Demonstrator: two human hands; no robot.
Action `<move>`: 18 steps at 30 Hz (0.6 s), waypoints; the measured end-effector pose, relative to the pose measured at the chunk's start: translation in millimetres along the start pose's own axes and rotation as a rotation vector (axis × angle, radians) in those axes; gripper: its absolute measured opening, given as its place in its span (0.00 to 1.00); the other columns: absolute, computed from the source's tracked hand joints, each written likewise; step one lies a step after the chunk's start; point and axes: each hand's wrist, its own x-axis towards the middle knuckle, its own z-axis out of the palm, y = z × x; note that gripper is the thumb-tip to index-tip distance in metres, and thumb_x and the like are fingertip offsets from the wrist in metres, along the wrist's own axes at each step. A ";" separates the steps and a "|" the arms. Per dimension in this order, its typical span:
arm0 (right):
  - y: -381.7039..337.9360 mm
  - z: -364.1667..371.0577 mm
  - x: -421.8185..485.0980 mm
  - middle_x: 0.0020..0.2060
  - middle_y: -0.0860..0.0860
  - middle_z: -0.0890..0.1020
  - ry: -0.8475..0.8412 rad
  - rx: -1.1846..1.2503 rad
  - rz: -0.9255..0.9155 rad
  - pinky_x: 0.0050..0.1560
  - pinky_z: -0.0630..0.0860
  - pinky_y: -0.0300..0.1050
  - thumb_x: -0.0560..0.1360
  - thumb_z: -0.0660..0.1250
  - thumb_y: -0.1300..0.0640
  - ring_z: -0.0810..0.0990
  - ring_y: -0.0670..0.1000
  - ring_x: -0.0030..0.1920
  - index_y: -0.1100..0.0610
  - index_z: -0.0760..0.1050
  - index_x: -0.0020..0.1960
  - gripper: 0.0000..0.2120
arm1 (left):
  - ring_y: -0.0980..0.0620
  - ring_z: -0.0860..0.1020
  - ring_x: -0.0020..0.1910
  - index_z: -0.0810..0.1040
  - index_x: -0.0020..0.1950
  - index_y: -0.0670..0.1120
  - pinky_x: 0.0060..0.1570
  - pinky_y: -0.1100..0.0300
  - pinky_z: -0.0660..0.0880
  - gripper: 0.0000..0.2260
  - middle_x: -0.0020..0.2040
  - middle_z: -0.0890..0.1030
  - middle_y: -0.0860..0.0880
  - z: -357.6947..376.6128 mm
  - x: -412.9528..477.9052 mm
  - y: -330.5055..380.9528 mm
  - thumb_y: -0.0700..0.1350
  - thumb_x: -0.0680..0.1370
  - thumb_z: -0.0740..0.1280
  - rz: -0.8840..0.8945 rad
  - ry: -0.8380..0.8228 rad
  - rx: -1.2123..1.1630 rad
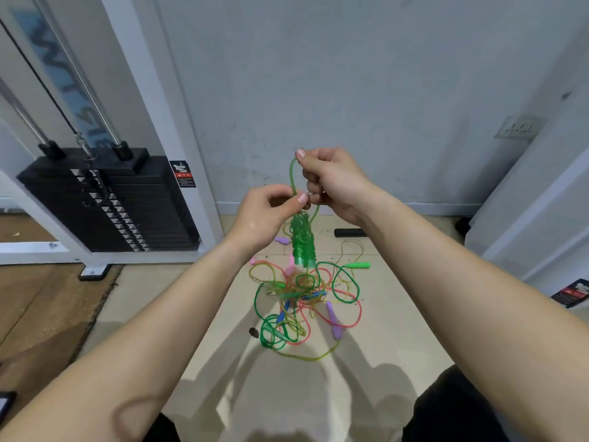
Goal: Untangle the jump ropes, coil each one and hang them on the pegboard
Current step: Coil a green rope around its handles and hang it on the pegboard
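Note:
A green jump rope point(302, 239) hangs in a tight wrapped coil between my hands, above the floor. My right hand point(334, 180) grips its upper loop with curled fingers. My left hand point(271, 212) pinches the rope just above the coil. Below lies a tangled pile of ropes point(302, 301) in green, pink, yellow and orange, with purple handles point(333, 320), a green handle point(357, 265), blue handles point(314, 295) and pink handles. No pegboard is in view.
A weight stack machine point(105, 202) with a white frame stands at the left. A grey wall point(350, 90) is straight ahead with a socket plate point(518, 127). A black bar point(349, 232) lies on the floor near the wall. White panels stand at the right.

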 end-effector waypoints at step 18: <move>-138.5 -31.5 183.2 0.32 0.49 0.74 0.076 -0.025 0.036 0.39 0.77 0.43 0.77 0.71 0.62 0.72 0.48 0.31 0.58 0.79 0.49 0.02 | 0.52 0.82 0.39 0.81 0.48 0.45 0.44 0.60 0.76 0.07 0.37 0.82 0.50 -77.0 207.9 127.8 0.44 0.82 0.65 -0.242 0.009 -0.082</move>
